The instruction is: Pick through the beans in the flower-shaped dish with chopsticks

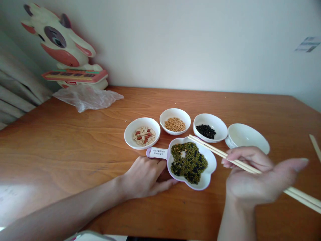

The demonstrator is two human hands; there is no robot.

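A white flower-shaped dish (212, 164) with a purple rim holds green beans (188, 161) with some black beans and a few yellow ones mixed in. My left hand (146, 177) is closed at its labelled handle, thumb against the rim; some fingers are hidden. My right hand (250, 180) is closed around wooden chopsticks (218, 152), with the thumb raised. The chopstick tips are over the dish's far edge, nothing visible between them. Behind the dish are a bowl of peanuts (128, 134), a bowl of yellow beans (162, 117), a bowl of black beans (220, 126) and another white bowl (247, 135).
A cow-shaped toy keyboard (75, 75) stands against the wall at the back left. Before it lies a crumpled clear plastic bag (89, 97). A pale wooden stick (315, 146) rests at the right of the wooden table (75, 140). A curtain (17, 87) hangs on the left.
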